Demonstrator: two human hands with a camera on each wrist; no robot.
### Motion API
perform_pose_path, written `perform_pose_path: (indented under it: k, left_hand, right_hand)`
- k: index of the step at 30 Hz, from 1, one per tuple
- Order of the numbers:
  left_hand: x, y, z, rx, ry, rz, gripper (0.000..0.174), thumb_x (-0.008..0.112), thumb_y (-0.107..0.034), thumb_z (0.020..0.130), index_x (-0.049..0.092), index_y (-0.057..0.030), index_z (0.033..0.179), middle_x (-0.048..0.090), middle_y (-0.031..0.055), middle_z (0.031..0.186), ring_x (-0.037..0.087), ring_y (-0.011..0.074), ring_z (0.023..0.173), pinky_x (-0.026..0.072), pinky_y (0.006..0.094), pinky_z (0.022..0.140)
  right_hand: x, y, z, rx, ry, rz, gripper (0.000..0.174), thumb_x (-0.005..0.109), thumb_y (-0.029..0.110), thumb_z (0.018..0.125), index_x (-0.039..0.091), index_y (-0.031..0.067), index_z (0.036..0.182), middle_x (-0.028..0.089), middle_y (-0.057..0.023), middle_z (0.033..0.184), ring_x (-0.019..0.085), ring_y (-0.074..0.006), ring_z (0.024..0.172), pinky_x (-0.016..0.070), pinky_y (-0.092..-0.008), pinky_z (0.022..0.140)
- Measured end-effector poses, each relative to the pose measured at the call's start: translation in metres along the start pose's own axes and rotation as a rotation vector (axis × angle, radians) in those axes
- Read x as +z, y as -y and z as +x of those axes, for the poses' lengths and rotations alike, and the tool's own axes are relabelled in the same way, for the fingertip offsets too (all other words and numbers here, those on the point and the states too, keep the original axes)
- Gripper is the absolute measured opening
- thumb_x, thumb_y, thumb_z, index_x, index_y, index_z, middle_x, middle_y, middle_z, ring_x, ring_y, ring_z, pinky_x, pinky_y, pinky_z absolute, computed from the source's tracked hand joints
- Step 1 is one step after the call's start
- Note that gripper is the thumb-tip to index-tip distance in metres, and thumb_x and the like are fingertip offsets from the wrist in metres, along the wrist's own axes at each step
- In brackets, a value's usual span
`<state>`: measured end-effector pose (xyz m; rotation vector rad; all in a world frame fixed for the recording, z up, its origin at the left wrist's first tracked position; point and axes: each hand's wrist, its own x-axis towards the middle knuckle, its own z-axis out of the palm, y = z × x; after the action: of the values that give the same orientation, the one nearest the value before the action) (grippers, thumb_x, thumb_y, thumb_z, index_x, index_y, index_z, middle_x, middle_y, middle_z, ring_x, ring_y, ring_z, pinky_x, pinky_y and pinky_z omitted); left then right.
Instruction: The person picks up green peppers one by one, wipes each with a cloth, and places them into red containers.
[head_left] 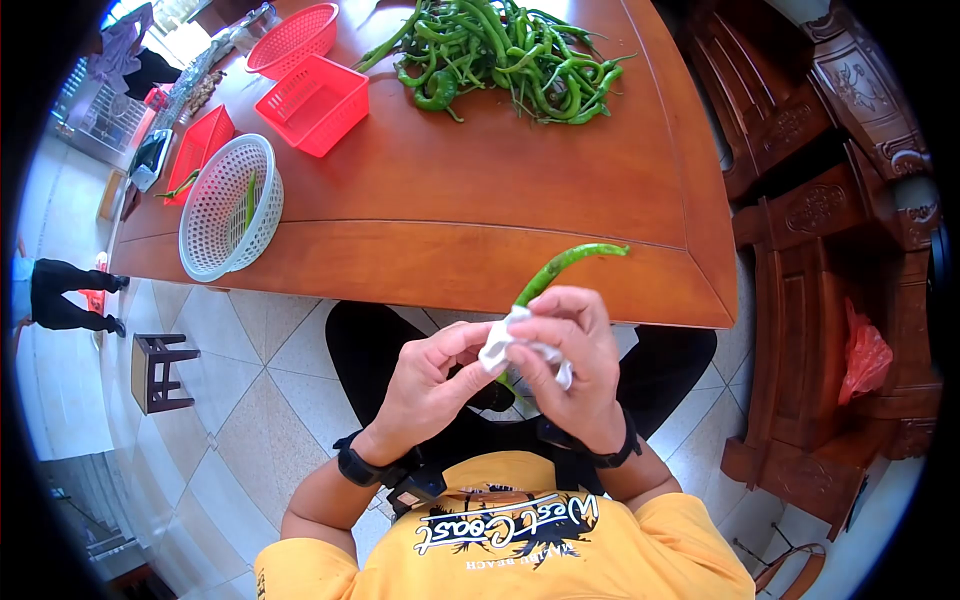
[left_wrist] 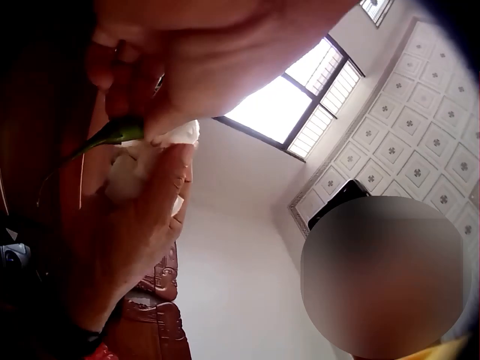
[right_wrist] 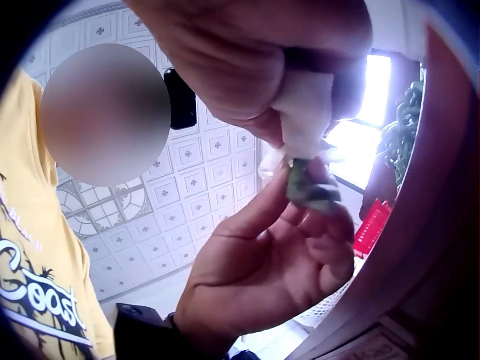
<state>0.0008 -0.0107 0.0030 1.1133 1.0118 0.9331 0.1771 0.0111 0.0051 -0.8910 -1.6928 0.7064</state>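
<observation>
A long green pepper [head_left: 548, 274] rises curved above both hands, its middle wrapped in a white cloth [head_left: 497, 343]. My right hand [head_left: 572, 362] pinches the cloth around the pepper. My left hand [head_left: 428, 385] holds the pepper's lower part, thumb and fingertips at the cloth. In the left wrist view one end of the pepper [left_wrist: 120, 131] shows by the left fingers. In the right wrist view a short stretch of pepper [right_wrist: 311, 187] lies between the left thumb and fingers, just below the cloth [right_wrist: 306, 112].
A heap of green peppers [head_left: 500, 55] lies at the table's [head_left: 450, 180] far side. At the left stand a white basket [head_left: 232, 207] with a pepper inside, and red baskets [head_left: 312, 103]. A stool [head_left: 165, 372] and another person's legs [head_left: 65, 295] are farther left.
</observation>
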Motion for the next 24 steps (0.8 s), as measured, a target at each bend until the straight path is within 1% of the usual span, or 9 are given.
perform_pose_path:
  k: [3, 6, 7, 11, 14, 16, 20, 22, 24]
  left_hand:
    - [-0.001, 0.003, -0.001, 0.175, -0.057, 0.256, 0.035, 0.068, -0.007, 0.083, 0.061, 0.0007, 0.116, 0.065, 0.0079, 0.099, 0.062, 0.0133, 0.087, 0.0491, 0.0241, 0.072]
    - [0.004, 0.000, -0.001, 0.316, -0.130, 0.408, 0.034, 0.070, -0.006, 0.079, 0.063, -0.0004, 0.112, 0.065, 0.0111, 0.097, 0.062, 0.0180, 0.083, 0.0484, 0.0262, 0.069]
    - [0.006, -0.006, -0.001, 0.329, -0.140, 0.473, 0.033, 0.070, -0.003, 0.077, 0.064, -0.0011, 0.110, 0.064, 0.0119, 0.093, 0.061, 0.0222, 0.080, 0.0487, 0.0277, 0.069]
    - [0.010, -0.008, -0.003, 0.396, -0.159, 0.548, 0.032, 0.073, 0.000, 0.072, 0.066, -0.0019, 0.103, 0.063, 0.0112, 0.088, 0.060, 0.0254, 0.079, 0.0483, 0.0299, 0.068]
    - [0.008, -0.008, -0.005, 0.461, -0.137, 0.644, 0.028, 0.074, 0.000, 0.074, 0.066, -0.0024, 0.101, 0.063, 0.0091, 0.089, 0.059, 0.0196, 0.078, 0.0485, 0.0277, 0.068]
    - [0.008, -0.008, -0.007, 0.490, -0.136, 0.681, 0.028, 0.075, 0.001, 0.072, 0.067, -0.0029, 0.099, 0.063, 0.0087, 0.088, 0.059, 0.0207, 0.078, 0.0478, 0.0284, 0.068]
    - [0.006, -0.009, -0.008, 0.585, -0.133, 0.768, 0.027, 0.077, 0.001, 0.069, 0.069, -0.0038, 0.094, 0.064, 0.0073, 0.087, 0.058, 0.0222, 0.078, 0.0462, 0.0300, 0.068]
    - [0.006, -0.008, -0.008, 0.635, -0.160, 0.801, 0.027, 0.076, -0.001, 0.069, 0.069, -0.0057, 0.095, 0.064, 0.0057, 0.086, 0.058, 0.0222, 0.078, 0.0430, 0.0323, 0.069]
    - [0.006, -0.006, -0.007, 0.674, -0.183, 0.841, 0.026, 0.075, -0.002, 0.070, 0.069, -0.0067, 0.094, 0.064, 0.0048, 0.085, 0.058, 0.0221, 0.079, 0.0414, 0.0334, 0.070]
  right_hand:
    - [0.006, 0.007, -0.006, 0.015, 0.044, 0.101, 0.024, 0.075, 0.001, 0.075, 0.066, 0.0040, 0.096, 0.052, -0.0111, 0.105, 0.056, -0.0154, 0.074, 0.0466, -0.0249, 0.064]
    - [0.009, 0.005, -0.008, -0.007, 0.027, 0.087, 0.025, 0.075, -0.001, 0.074, 0.066, 0.0042, 0.097, 0.051, -0.0112, 0.106, 0.056, -0.0157, 0.074, 0.0464, -0.0249, 0.064]
    - [0.008, 0.004, -0.008, 0.008, 0.026, 0.074, 0.024, 0.074, -0.002, 0.074, 0.066, 0.0039, 0.096, 0.051, -0.0115, 0.105, 0.056, -0.0170, 0.077, 0.0468, -0.0249, 0.065]
    - [0.000, -0.003, 0.000, -0.038, -0.065, -0.044, 0.024, 0.074, -0.003, 0.075, 0.066, 0.0028, 0.097, 0.051, -0.0127, 0.104, 0.058, -0.0202, 0.083, 0.0484, -0.0263, 0.066]
    - [-0.010, -0.009, 0.009, -0.045, -0.142, -0.145, 0.021, 0.073, -0.004, 0.075, 0.066, 0.0018, 0.094, 0.051, -0.0129, 0.104, 0.059, -0.0187, 0.077, 0.0484, -0.0260, 0.064]
    - [-0.019, -0.015, 0.014, -0.048, -0.195, -0.230, 0.019, 0.072, -0.004, 0.076, 0.065, 0.0017, 0.093, 0.052, -0.0122, 0.104, 0.058, -0.0160, 0.074, 0.0477, -0.0251, 0.061]
    - [-0.032, -0.029, 0.017, -0.006, -0.300, -0.339, 0.017, 0.072, -0.001, 0.078, 0.066, 0.0024, 0.093, 0.055, -0.0122, 0.102, 0.060, -0.0198, 0.082, 0.0498, -0.0275, 0.067]
    - [-0.037, -0.034, 0.017, 0.033, -0.325, -0.374, 0.016, 0.071, 0.000, 0.079, 0.066, 0.0024, 0.093, 0.055, -0.0121, 0.102, 0.060, -0.0211, 0.085, 0.0503, -0.0284, 0.069]
    - [-0.041, -0.035, 0.018, 0.039, -0.350, -0.392, 0.014, 0.071, 0.001, 0.079, 0.065, 0.0021, 0.093, 0.059, -0.0130, 0.101, 0.061, -0.0220, 0.088, 0.0505, -0.0294, 0.070]
